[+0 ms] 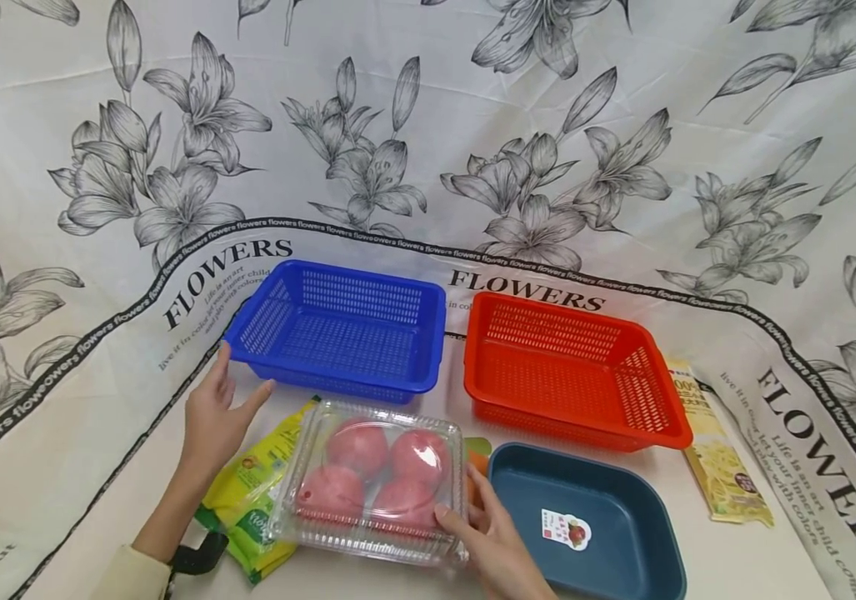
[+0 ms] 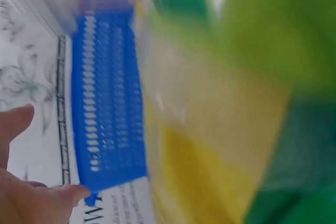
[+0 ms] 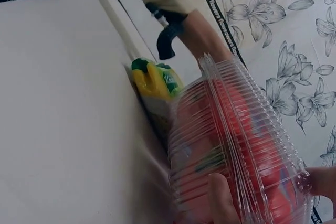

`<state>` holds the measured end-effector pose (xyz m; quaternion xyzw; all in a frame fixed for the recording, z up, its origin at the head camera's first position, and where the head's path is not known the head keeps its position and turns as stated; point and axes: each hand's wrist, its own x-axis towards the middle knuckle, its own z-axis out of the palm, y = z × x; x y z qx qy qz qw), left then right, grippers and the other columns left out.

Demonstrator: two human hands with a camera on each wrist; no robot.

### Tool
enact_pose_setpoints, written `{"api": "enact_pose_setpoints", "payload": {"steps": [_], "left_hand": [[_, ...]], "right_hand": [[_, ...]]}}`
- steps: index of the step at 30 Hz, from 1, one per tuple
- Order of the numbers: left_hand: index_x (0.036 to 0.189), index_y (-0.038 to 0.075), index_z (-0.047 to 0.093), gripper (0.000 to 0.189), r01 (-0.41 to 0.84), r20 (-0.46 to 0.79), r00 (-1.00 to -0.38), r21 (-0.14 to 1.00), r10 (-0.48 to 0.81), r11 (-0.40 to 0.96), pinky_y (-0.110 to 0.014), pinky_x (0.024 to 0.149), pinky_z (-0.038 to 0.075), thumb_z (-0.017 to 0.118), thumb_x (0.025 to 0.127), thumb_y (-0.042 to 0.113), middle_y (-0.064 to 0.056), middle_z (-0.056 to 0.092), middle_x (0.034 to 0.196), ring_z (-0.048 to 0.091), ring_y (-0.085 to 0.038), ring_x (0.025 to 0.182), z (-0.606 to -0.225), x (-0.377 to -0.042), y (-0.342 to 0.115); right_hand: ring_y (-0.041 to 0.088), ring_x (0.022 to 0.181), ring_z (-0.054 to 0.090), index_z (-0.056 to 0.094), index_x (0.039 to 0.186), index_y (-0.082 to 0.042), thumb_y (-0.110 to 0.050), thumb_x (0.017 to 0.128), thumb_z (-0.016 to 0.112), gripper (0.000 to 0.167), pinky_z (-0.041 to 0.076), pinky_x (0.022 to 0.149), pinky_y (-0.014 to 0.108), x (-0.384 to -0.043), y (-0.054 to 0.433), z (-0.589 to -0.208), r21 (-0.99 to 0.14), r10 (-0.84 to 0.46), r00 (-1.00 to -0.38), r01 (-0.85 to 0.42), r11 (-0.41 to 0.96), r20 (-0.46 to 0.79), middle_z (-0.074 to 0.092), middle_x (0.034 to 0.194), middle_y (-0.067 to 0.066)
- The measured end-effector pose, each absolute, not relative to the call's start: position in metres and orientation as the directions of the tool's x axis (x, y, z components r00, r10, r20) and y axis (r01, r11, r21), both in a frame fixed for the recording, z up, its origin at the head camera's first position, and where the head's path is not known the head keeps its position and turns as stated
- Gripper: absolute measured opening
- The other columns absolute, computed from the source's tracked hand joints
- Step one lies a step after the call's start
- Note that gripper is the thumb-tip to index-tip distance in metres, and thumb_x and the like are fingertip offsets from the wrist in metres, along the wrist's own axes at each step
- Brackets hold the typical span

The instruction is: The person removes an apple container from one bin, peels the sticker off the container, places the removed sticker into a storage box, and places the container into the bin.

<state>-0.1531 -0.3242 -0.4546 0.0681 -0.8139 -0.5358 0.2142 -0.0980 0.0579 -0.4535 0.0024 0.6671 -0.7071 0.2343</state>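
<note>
My right hand (image 1: 498, 537) grips the right side of a clear plastic clamshell box (image 1: 378, 537). Several round pinkish-red fruits (image 1: 356, 448) that look like tomatoes show through its lid. In the right wrist view the thumb lies along the ribbed wall of the box (image 3: 236, 145). My left hand (image 1: 213, 417) is at the near left corner of a blue perforated basket (image 1: 352, 387), thumb and forefinger spread. A fingertip appears to touch the basket's corner in the left wrist view. Beside the left forearm, a yellow-green packet (image 1: 258, 483) lies partly under the box.
A red perforated basket (image 1: 548, 412) stands at the back right. In front of it sits a dark teal tray (image 1: 608, 517) with a sticker. A yellow food packet (image 1: 723, 467) lies at the far right. An orange-and-green item (image 1: 478, 454) peeks out behind the box. Flower-print cloth surrounds the table.
</note>
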Motion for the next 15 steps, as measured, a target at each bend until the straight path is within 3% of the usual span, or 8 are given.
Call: {"api": "enact_pose_setpoints", "payload": {"steps": [3, 8, 15], "left_hand": [[0.170, 0.004, 0.024, 0.095, 0.085, 0.263, -0.880, 0.906, -0.395, 0.415, -0.043, 0.127, 0.036, 0.084, 0.097, 0.020, -0.012, 0.021, 0.178, 0.026, -0.031, 0.163, -0.458, -0.169, -0.333], [0.170, 0.002, 0.019, 0.101, 0.046, 0.207, -0.896, 0.924, -0.393, 0.381, -0.047, 0.129, 0.033, 0.086, 0.095, 0.015, -0.014, 0.015, 0.179, 0.020, -0.031, 0.165, -0.463, -0.187, -0.351], [0.169, 0.002, 0.028, 0.094, -0.012, 0.129, -0.908, 0.943, -0.398, 0.332, -0.040, 0.125, 0.039, 0.086, 0.095, 0.014, -0.019, 0.029, 0.174, 0.036, -0.036, 0.158, -0.463, -0.195, -0.357]], "right_hand": [[0.026, 0.126, 0.060, 0.007, 0.170, 0.003, -0.019, 0.105, 0.072, 0.094, 0.061, 0.103, 0.039, -0.100, 0.057, -0.453, -0.928, -0.324, -0.877, 0.372, 0.015, -0.356, 0.048, 0.151, 0.032], [0.028, 0.124, 0.056, 0.012, 0.170, 0.002, -0.019, 0.104, 0.073, 0.092, 0.060, 0.104, 0.040, -0.103, 0.057, -0.450, -0.895, -0.323, -0.842, 0.445, 0.035, -0.431, 0.050, 0.144, 0.026], [0.024, 0.115, 0.062, 0.014, 0.170, -0.003, -0.017, 0.103, 0.073, 0.090, 0.063, 0.101, 0.041, -0.104, 0.060, -0.451, -0.889, -0.332, -0.836, 0.457, 0.021, -0.438, 0.052, 0.142, 0.024]]}}
